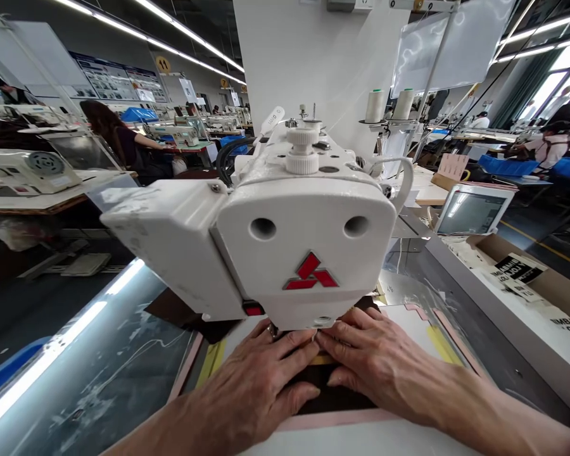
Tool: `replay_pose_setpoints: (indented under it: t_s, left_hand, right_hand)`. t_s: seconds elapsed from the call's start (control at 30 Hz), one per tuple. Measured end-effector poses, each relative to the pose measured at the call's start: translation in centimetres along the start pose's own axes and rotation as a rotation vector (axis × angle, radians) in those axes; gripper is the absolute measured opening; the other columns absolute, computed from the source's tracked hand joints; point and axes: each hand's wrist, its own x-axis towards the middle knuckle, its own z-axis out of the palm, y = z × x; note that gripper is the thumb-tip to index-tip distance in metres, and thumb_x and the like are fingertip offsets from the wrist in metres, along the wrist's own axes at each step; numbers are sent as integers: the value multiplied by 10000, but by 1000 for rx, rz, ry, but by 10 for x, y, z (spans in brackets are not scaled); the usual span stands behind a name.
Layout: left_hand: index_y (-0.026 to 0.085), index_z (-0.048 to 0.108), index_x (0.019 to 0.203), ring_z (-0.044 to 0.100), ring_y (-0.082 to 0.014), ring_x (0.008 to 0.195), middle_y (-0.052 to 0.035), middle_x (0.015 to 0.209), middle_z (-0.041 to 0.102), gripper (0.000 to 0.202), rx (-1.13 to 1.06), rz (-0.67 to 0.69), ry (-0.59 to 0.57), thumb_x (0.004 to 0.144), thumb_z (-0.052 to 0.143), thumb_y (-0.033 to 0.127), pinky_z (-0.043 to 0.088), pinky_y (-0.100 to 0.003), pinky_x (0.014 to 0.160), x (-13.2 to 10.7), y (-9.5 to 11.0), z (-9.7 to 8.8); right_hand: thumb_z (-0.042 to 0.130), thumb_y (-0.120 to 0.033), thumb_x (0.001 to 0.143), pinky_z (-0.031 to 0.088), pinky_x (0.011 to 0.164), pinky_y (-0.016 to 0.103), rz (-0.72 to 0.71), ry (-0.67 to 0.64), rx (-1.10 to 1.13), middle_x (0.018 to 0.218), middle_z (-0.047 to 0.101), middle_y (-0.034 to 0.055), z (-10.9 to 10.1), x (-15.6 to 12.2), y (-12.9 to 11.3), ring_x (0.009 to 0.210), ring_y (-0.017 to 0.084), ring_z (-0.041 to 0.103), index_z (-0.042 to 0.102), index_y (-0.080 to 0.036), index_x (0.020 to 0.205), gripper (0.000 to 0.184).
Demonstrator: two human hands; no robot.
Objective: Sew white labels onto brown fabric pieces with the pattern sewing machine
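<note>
A white sewing machine head (304,215) with a red three-diamond emblem stands right in front of me. Below it, my left hand (266,380) lies on dark fabric (335,402), its fingers stretched toward the machine and its thumb apart. From the other side, my right hand (375,348) rests on the same work, fingers extended and angled inward. The fingertips of both hands nearly meet just under the head, by a small pale bit that I cannot make out. A flat white template (403,316) with pink and yellow strips surrounds the fabric. The needle is hidden.
Cardboard box (503,244) with printed labels (517,269) stands at right, near a tilted screen (475,209). Two thread cones (374,106) stand behind the machine. At left are a lit table edge (61,348) and another sewing machine (28,171). Several people work farther back.
</note>
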Motion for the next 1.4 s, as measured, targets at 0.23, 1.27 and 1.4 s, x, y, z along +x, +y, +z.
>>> replay_pose_setpoints:
  t_s: [0.23, 1.27, 1.4]
  left_hand:
    - [252, 462, 1567, 646, -243, 1301, -14, 1510, 620, 455, 7, 46, 60, 1120, 498, 326, 509, -426, 1140, -10, -16, -3]
    - [301, 551, 1539, 678, -286, 1253, -16, 1514, 619, 448, -22, 83, 45, 1102, 543, 401, 535, -453, 1100, -19, -29, 0]
    - [320, 543, 1545, 672, -279, 1259, -18, 1520, 614, 462, -35, 68, 32, 1090, 572, 390, 535, -436, 1097, -19, -28, -1]
  right_hand:
    - [482, -594, 1086, 443, 1036, 474, 43, -96, 44, 1446, 658, 59, 5, -4, 4, 1146, 287, 571, 638, -229, 1407, 511]
    - [505, -598, 1080, 431, 912, 381, -74, -27, 50, 1294, 738, 8, 2, -3, 16, 1001, 212, 609, 655, -297, 1346, 428]
    - [490, -608, 1080, 440, 918, 382, -73, -29, 42, 1288, 740, 41, 0, -3, 15, 1006, 216, 617, 678, -282, 1333, 454]
